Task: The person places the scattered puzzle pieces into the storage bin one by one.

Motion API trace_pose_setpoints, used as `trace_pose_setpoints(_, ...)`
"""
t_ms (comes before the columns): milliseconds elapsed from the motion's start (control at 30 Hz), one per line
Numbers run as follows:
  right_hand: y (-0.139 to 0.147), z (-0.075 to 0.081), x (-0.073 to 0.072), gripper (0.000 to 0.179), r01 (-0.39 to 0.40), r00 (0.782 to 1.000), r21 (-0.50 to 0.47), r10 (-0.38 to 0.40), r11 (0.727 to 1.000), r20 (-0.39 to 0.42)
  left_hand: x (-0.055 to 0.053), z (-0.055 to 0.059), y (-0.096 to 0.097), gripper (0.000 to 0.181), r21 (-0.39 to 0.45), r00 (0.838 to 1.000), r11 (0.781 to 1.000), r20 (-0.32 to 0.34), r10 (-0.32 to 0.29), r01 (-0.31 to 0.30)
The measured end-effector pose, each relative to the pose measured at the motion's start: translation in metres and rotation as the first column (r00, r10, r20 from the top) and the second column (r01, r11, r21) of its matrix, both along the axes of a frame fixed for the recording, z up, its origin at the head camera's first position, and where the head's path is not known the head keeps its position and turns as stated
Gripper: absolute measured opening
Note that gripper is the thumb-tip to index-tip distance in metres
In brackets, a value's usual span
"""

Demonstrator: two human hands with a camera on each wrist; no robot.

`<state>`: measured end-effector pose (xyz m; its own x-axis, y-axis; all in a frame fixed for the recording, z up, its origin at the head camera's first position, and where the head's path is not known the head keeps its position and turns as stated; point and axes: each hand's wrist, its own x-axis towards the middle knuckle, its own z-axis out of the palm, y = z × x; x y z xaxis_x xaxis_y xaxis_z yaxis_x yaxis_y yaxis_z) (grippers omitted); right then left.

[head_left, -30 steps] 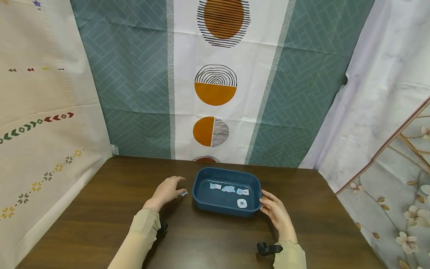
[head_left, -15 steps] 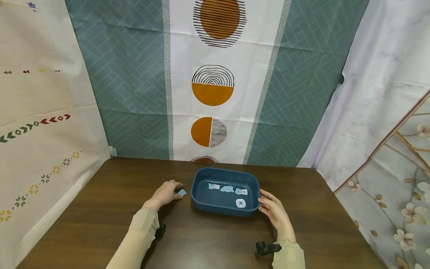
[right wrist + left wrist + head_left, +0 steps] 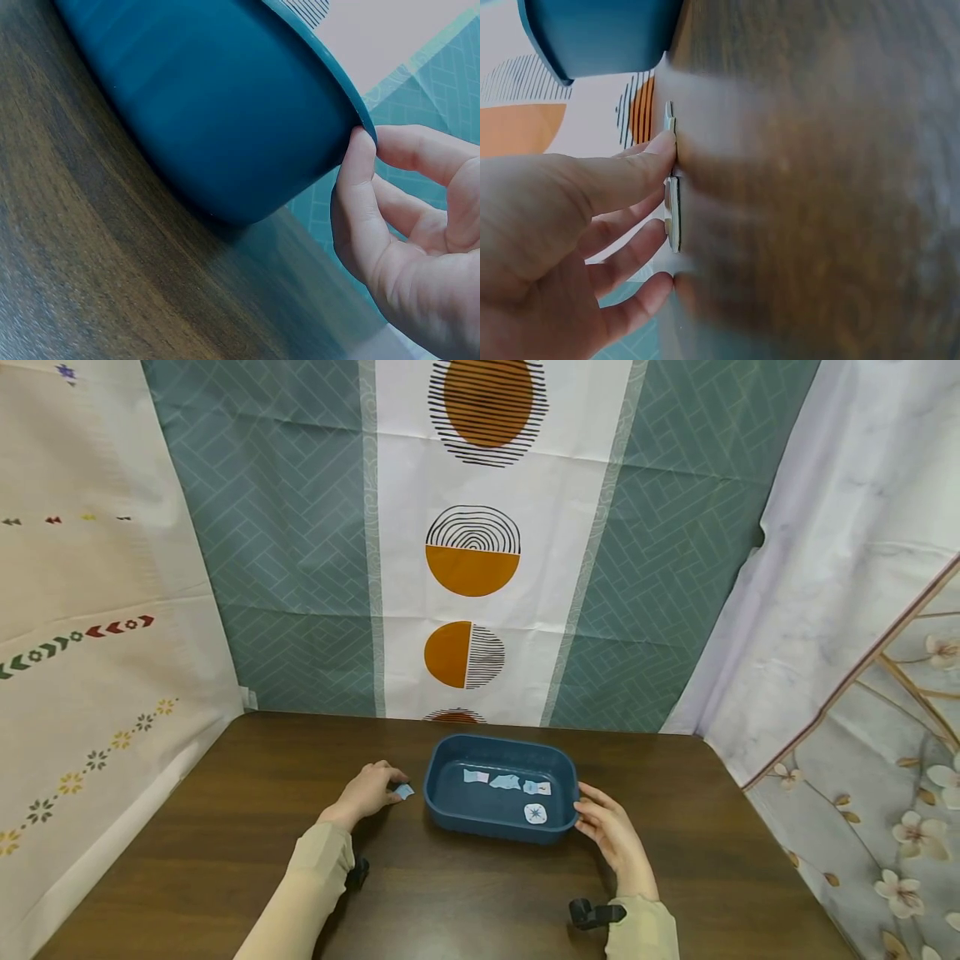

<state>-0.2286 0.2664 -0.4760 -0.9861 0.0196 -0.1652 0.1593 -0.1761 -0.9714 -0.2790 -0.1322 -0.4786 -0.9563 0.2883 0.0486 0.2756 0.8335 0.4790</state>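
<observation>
My left hand [image 3: 367, 792] is at the left of a dark blue plastic tub [image 3: 491, 835]. Its thumb and index finger pinch a thin, flat light blue piece [image 3: 403, 791] low at the table; the index tip is mostly hidden. In the left wrist view, a second thin flat piece [image 3: 673, 214] lies by the other fingertips. At the tub's right end, my right hand [image 3: 611, 831] pinches the rim between thumb and fingers. Inside the tub lie several flat pieces: a row of light blue ones, including a middle piece [image 3: 505, 782], and a white one with a compass star [image 3: 536, 813].
The tub stands on a dark brown wooden table [image 3: 450, 902]. A patterned green and white cloth [image 3: 300, 568] hangs behind the table's back edge. Further cloths hang at left and right. A black camera mount [image 3: 596, 913] sits on my right wrist.
My left thumb and fingers have closed in on the light blue piece, which now shows more of its face. My right hand stays at the tub's rim. The head view has shifted slightly.
</observation>
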Motion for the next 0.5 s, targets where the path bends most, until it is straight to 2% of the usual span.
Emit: trace_pose_setpoints(500, 0.0, 0.0009, -0.0005, 0.055, -0.005, 1.0, 0.004, 0.005, 1.0, 0.012, 0.0051, 0.0045, -0.001, 0.026, -0.022, 1.0, 1.0, 0.002, 0.022, -0.022)
